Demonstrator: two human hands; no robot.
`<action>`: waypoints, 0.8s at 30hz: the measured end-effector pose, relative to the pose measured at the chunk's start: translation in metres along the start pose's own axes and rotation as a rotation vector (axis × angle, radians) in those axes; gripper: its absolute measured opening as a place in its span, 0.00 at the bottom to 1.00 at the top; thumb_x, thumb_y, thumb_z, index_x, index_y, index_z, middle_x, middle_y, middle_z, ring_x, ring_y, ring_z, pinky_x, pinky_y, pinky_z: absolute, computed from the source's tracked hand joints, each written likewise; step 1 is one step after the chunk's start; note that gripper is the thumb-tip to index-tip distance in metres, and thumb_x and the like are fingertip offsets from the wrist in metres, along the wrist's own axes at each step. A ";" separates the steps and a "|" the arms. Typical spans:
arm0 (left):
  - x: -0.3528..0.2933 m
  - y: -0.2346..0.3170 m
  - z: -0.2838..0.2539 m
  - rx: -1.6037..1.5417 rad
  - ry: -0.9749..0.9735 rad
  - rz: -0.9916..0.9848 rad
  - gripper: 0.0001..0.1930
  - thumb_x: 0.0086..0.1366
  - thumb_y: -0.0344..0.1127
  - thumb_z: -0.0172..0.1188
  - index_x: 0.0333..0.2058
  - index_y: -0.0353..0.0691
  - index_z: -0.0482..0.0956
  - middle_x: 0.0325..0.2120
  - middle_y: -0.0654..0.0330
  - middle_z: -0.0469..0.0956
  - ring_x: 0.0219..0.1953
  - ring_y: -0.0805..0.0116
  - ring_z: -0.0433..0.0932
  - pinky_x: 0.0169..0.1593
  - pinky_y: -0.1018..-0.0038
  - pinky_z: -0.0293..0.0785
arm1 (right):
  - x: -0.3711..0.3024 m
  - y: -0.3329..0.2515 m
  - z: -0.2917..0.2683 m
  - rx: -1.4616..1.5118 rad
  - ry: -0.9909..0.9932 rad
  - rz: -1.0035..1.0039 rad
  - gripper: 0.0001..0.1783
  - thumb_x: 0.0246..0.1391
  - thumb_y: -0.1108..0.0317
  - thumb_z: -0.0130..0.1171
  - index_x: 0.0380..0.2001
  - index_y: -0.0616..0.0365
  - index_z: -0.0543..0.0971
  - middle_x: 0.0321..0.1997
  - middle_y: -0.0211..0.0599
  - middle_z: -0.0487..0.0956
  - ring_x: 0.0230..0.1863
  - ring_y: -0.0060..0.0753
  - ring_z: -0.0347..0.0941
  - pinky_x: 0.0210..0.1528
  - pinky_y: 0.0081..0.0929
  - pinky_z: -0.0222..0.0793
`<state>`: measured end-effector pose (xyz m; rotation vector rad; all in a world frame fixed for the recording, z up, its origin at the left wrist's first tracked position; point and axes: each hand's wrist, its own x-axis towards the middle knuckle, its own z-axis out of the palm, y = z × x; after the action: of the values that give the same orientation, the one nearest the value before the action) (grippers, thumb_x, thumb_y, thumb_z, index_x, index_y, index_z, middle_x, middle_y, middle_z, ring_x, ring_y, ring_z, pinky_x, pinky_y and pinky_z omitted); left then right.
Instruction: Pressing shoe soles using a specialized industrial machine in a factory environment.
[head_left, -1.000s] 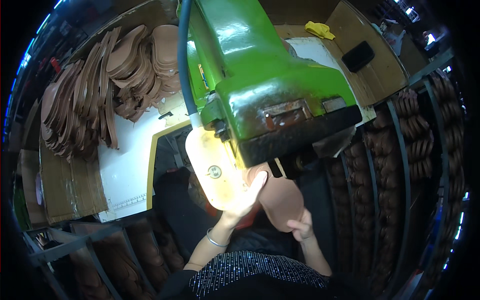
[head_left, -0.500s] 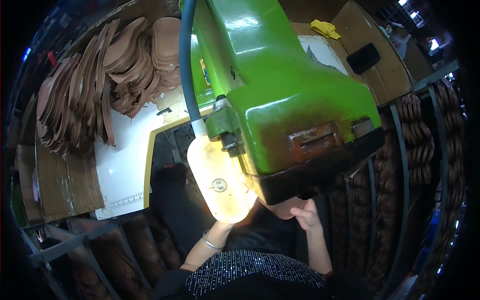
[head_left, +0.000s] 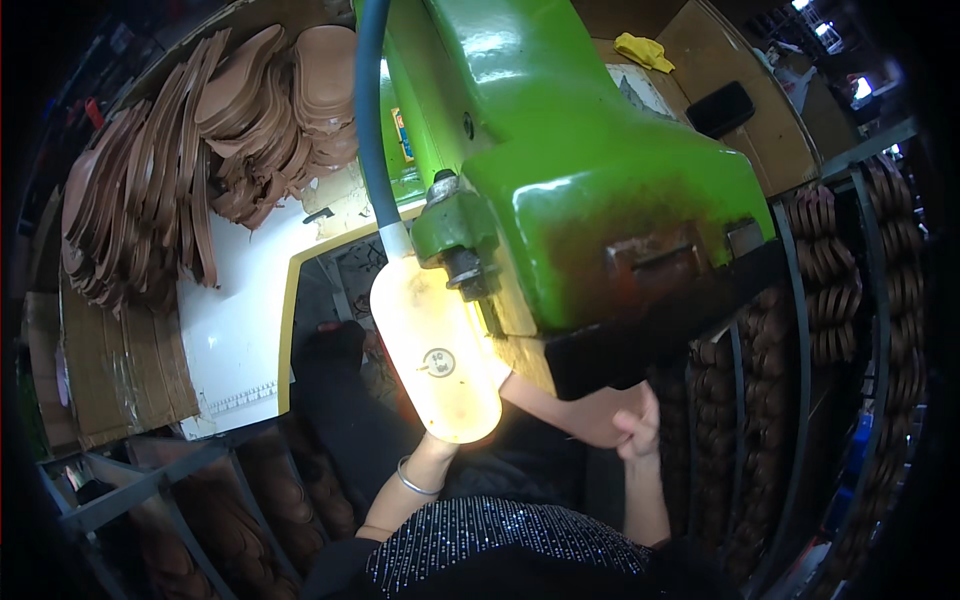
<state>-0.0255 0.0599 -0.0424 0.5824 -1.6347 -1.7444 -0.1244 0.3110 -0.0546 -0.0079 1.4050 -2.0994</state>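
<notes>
My right hand (head_left: 640, 428) grips the wide end of a brown shoe sole (head_left: 590, 415), thumb on its face. The sole's narrow part runs left beneath the green machine head (head_left: 610, 190), toward the glowing lamp (head_left: 437, 350). My left hand (head_left: 436, 446), with a silver bangle on its wrist, reaches up behind the lamp. Its fingers are hidden there, so whether they hold the sole's other end does not show.
Stacked brown soles (head_left: 150, 190) lie on the white table (head_left: 230, 330) at left. A cardboard box (head_left: 770, 130) at back right holds a yellow cloth (head_left: 643, 52) and a black phone-like object (head_left: 722, 108). Racks of soles (head_left: 828, 270) stand at right; others are at lower left.
My right hand has moved right and slightly up with the sole, so more of the sole shows below the machine head. The whole view has shifted slightly.
</notes>
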 end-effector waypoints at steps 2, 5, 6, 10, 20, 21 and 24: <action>0.001 0.011 0.004 -0.336 0.024 -0.218 0.04 0.53 0.23 0.59 0.29 0.30 0.77 0.20 0.63 0.74 0.21 0.75 0.70 0.26 0.80 0.67 | 0.027 -0.021 0.006 -0.056 0.003 -0.068 0.21 0.35 0.76 0.60 0.36 0.59 0.67 0.40 0.38 0.73 0.43 0.27 0.70 0.49 0.24 0.66; 0.008 0.020 0.002 -0.546 0.046 -0.319 0.08 0.54 0.23 0.59 0.35 0.30 0.78 0.28 0.62 0.76 0.29 0.73 0.73 0.34 0.79 0.69 | 0.058 -0.054 0.025 -0.116 0.022 -0.133 0.21 0.37 0.75 0.60 0.38 0.59 0.66 0.37 0.36 0.72 0.41 0.25 0.70 0.46 0.22 0.65; 0.007 0.022 -0.005 -0.861 0.045 -0.556 0.10 0.55 0.23 0.59 0.37 0.30 0.77 0.32 0.61 0.77 0.34 0.72 0.75 0.37 0.79 0.70 | 0.069 -0.061 0.027 -0.135 -0.004 -0.132 0.20 0.38 0.75 0.60 0.38 0.59 0.66 0.37 0.36 0.72 0.41 0.25 0.69 0.46 0.22 0.65; 0.017 0.026 -0.029 -0.046 -0.140 0.042 0.13 0.57 0.29 0.60 0.38 0.28 0.74 0.33 0.54 0.79 0.32 0.66 0.79 0.39 0.76 0.75 | 0.096 -0.074 0.054 -0.126 -0.094 -0.094 0.21 0.38 0.77 0.57 0.41 0.62 0.66 0.39 0.37 0.73 0.42 0.27 0.70 0.47 0.23 0.65; -0.008 0.035 -0.096 -0.211 0.037 -0.271 0.13 0.53 0.23 0.58 0.38 0.23 0.75 0.32 0.54 0.79 0.33 0.72 0.76 0.40 0.79 0.72 | 0.096 -0.020 0.067 0.143 -0.162 0.161 0.31 0.35 0.88 0.51 0.49 0.65 0.69 0.44 0.37 0.75 0.42 0.35 0.75 0.43 0.28 0.73; -0.013 0.033 -0.102 -0.205 0.048 -0.276 0.13 0.54 0.24 0.59 0.38 0.24 0.75 0.32 0.54 0.79 0.33 0.72 0.76 0.40 0.79 0.72 | 0.098 -0.016 0.070 0.150 -0.404 0.057 0.26 0.39 0.87 0.53 0.46 0.64 0.71 0.41 0.35 0.76 0.40 0.32 0.75 0.40 0.27 0.74; -0.031 0.025 -0.117 -0.226 0.054 -0.327 0.12 0.54 0.26 0.59 0.37 0.24 0.75 0.32 0.53 0.79 0.33 0.72 0.77 0.40 0.79 0.72 | 0.095 -0.003 0.090 0.002 -0.217 -0.023 0.19 0.43 0.84 0.56 0.42 0.63 0.74 0.40 0.34 0.76 0.40 0.28 0.75 0.41 0.26 0.74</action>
<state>0.0832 0.0020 -0.0349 0.8139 -1.3360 -2.0946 -0.1743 0.1901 -0.0428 -0.2451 1.2785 -2.0492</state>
